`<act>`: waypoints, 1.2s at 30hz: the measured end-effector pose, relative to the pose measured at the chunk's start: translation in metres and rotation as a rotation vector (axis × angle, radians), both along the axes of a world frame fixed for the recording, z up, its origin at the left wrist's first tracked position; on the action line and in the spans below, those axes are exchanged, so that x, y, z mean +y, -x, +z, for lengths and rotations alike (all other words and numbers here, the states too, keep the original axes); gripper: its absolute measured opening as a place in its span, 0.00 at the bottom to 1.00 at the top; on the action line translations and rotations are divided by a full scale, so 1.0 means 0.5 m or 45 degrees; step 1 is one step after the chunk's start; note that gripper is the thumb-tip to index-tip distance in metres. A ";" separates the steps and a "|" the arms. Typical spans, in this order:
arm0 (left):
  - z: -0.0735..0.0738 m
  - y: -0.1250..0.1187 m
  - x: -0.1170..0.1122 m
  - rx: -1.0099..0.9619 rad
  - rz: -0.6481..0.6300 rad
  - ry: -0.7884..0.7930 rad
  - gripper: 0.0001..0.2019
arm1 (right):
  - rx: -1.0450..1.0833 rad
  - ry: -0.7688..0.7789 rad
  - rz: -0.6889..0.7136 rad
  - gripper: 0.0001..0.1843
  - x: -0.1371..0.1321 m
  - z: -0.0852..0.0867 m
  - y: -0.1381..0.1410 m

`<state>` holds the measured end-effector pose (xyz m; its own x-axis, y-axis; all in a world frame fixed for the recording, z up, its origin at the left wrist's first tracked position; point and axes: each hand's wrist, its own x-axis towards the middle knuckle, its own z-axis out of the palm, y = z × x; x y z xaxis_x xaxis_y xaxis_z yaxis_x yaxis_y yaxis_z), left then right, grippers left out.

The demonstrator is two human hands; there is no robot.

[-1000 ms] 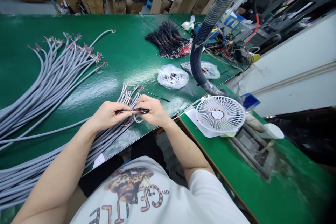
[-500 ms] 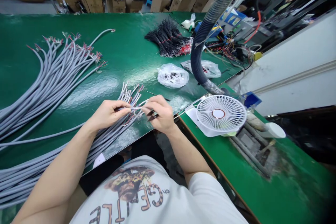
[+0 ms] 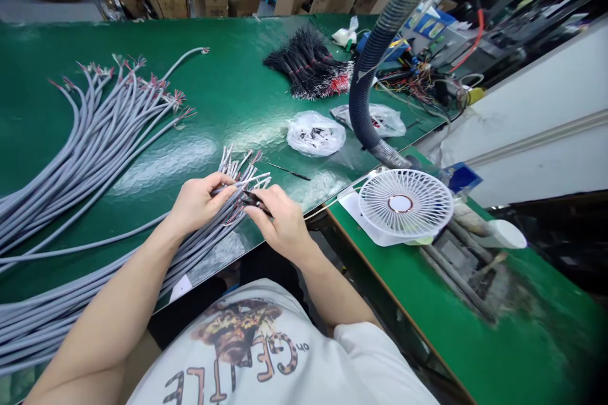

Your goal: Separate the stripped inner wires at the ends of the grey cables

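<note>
My left hand [image 3: 198,204] is closed, thumb and fingers pinching the end part of a grey cable [image 3: 219,190]. Just to its right, my right hand [image 3: 281,220] is wrapped around small black wire cutters [image 3: 256,200]. The cutters' tip is at the stripped end of that cable; whether the jaws touch it is hard to make out. Beneath both hands lies a bundle of grey cables [image 3: 194,252], with white and red inner wires [image 3: 237,164] fanned out at the ends. A thin dark pointed tool [image 3: 289,170] rests on the table beyond my right hand.
On the green table [image 3: 228,88], another grey cable bundle [image 3: 114,120] lies at left. Black wires [image 3: 308,66], a plastic bag of small parts [image 3: 316,134] and a second bag [image 3: 375,119] lie farther back. A flexible duct [image 3: 363,92] and a white fan [image 3: 406,204] stand at right.
My right hand has shifted slightly left and down, bringing the cutters to the cable end beside my left hand. The pointed tool behind it is now more exposed. The view has tilted slightly.
</note>
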<state>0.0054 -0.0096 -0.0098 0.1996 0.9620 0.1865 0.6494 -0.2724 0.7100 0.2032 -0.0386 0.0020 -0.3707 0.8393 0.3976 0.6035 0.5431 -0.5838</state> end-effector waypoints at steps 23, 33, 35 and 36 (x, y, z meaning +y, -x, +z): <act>-0.008 0.002 0.002 -0.175 -0.003 0.105 0.16 | 0.113 0.023 -0.124 0.15 0.047 -0.065 0.031; -0.010 0.007 0.008 -0.391 -0.008 0.110 0.14 | 0.687 0.234 -0.239 0.14 0.056 -0.032 -0.003; -0.010 0.006 0.009 -0.384 0.011 0.096 0.11 | 0.724 0.288 -0.254 0.16 0.057 -0.026 -0.007; -0.009 0.005 0.009 -0.375 0.007 0.101 0.11 | 0.727 0.304 -0.243 0.17 0.056 -0.025 -0.005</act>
<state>0.0030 -0.0050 -0.0143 0.1429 0.9767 0.1602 0.4137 -0.2060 0.8868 0.2057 -0.0104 -0.0103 0.0086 0.9593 0.2823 0.2353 0.2724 -0.9329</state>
